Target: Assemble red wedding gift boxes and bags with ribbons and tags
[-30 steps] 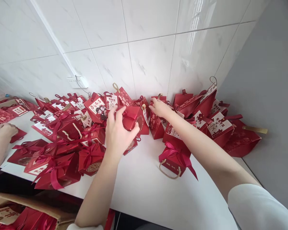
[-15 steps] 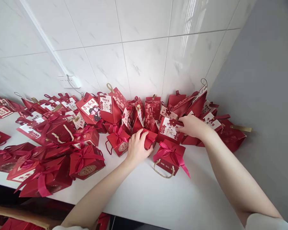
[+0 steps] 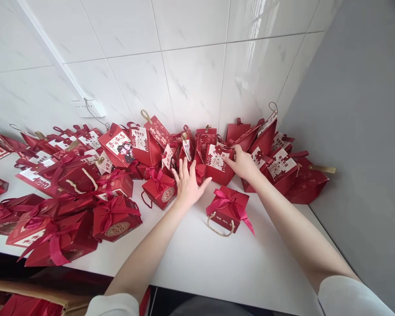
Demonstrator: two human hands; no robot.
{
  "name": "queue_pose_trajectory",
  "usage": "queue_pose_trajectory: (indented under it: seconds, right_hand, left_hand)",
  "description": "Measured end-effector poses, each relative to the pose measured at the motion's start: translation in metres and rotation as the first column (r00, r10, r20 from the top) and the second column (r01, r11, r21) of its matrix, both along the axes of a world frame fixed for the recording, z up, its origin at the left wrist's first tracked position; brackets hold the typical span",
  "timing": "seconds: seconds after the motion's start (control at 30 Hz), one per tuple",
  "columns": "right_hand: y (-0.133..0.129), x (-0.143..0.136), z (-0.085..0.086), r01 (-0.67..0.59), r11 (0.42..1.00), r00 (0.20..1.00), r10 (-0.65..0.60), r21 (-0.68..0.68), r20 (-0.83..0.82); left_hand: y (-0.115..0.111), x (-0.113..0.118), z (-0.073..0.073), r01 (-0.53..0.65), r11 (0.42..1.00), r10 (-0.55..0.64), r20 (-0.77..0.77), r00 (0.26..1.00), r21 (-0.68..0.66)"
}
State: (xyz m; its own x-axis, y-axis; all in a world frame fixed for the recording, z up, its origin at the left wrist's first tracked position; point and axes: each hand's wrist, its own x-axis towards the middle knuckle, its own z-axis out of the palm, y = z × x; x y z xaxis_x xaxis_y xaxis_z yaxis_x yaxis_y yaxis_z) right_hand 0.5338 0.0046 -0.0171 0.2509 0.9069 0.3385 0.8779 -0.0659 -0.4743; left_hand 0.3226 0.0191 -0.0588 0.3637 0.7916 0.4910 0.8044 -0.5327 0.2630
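Five spread fingers on the left hand (image 3: 188, 186) grip nothing, with a small red box (image 3: 201, 170) just beyond them. From where I stand, the right hand (image 3: 245, 163) pinches the white-labelled box (image 3: 218, 163) by its upper edge; a rope-handled box (image 3: 229, 212) sits on that hand's near side.

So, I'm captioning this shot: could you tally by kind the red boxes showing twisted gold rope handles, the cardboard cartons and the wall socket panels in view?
Red boxes with rope handles: 2
Cardboard carton: 1
Wall socket panel: 1
Total: 4
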Motion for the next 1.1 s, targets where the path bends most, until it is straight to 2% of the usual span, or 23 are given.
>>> queue_pose_trajectory:
  seconds: [0.07,0.13,0.2,0.27,0.3,0.37,0.43,0.47,0.5,0.53,0.67,0.73,0.8,0.87,0.93,1.03,1.1]
  right_hand:
    - [-0.022,0.004,0.005,0.014,0.999,1.0,-0.014,0.046,-0.005]
    - [-0.049,0.003,0.012,-0.017,0.999,1.0,0.017,0.048,0.013]
    - [-0.077,0.0,0.018,-0.173,0.985,0.984,0.174,-0.008,0.04]
    - [-0.099,-0.004,0.018,-0.342,0.929,0.935,0.352,-0.143,0.045]
    - [-0.107,-0.007,0.016,-0.387,0.894,0.913,0.405,-0.223,0.038]
    - [-0.118,-0.015,0.007,-0.394,0.835,0.892,0.448,-0.384,0.058]
    - [-0.122,-0.026,-0.001,-0.363,0.8,0.884,0.458,-0.477,0.095]
    - [-0.123,-0.032,-0.004,-0.37,0.787,0.875,0.474,-0.494,0.101]
    - [-0.124,-0.04,-0.005,-0.401,0.772,0.859,0.504,-0.493,0.092]
    - [-0.126,-0.049,-0.004,-0.453,0.749,0.833,0.549,-0.484,0.071]
    - [-0.136,-0.08,0.007,-0.696,0.589,0.66,0.75,-0.411,-0.044]
    - [-0.143,-0.088,0.011,-0.75,0.524,0.598,0.798,-0.404,-0.076]
    - [-0.15,-0.086,0.015,-0.758,0.487,0.575,0.813,-0.433,-0.093]
    - [-0.159,-0.077,0.02,-0.743,0.482,0.587,0.802,-0.465,-0.107]
    - [-0.171,-0.062,0.03,-0.732,0.49,0.611,0.78,-0.473,-0.137]
    - [-0.192,-0.04,0.048,-0.74,0.492,0.617,0.768,-0.458,-0.171]
    - [-0.204,-0.029,0.057,-0.752,0.497,0.609,0.775,-0.433,-0.168]
  left_hand:
    - [-0.013,-0.013,0.012,0.041,0.999,-0.041,-0.02,0.999,0.016]
    - [-0.029,-0.034,0.029,0.019,0.998,-0.017,-0.034,0.999,0.063]
    - [-0.043,-0.064,0.047,-0.085,0.989,0.086,0.002,0.996,0.119]
    - [-0.053,-0.102,0.063,-0.224,0.963,0.214,0.085,0.973,0.147]
    - [-0.057,-0.122,0.068,-0.307,0.941,0.291,0.124,0.949,0.143]
    - [-0.061,-0.16,0.073,-0.541,0.838,0.527,0.145,0.837,0.075]
    - [-0.062,-0.191,0.069,-0.723,0.684,0.729,0.051,0.683,-0.096]
    - [-0.062,-0.201,0.064,-0.764,0.625,0.772,-0.022,0.636,-0.162]
    - [-0.062,-0.208,0.058,-0.779,0.592,0.781,-0.09,0.618,-0.208]
    - [-0.062,-0.212,0.052,-0.772,0.59,0.768,-0.131,0.627,-0.238]
    - [-0.074,-0.204,0.031,-0.622,0.716,0.637,-0.067,0.768,-0.318]
    - [-0.086,-0.195,0.027,-0.513,0.777,0.543,-0.025,0.839,-0.365]
    - [-0.1,-0.186,0.026,-0.387,0.817,0.421,-0.016,0.907,-0.427]
    - [-0.112,-0.176,0.024,-0.229,0.831,0.261,-0.009,0.965,-0.507]
    - [-0.118,-0.158,0.019,-0.059,0.82,0.084,0.017,0.996,-0.569]
    - [-0.116,-0.118,0.01,0.167,0.806,-0.108,0.135,0.985,-0.569]
    - [-0.112,-0.089,0.008,0.31,0.788,-0.204,0.25,0.947,-0.532]
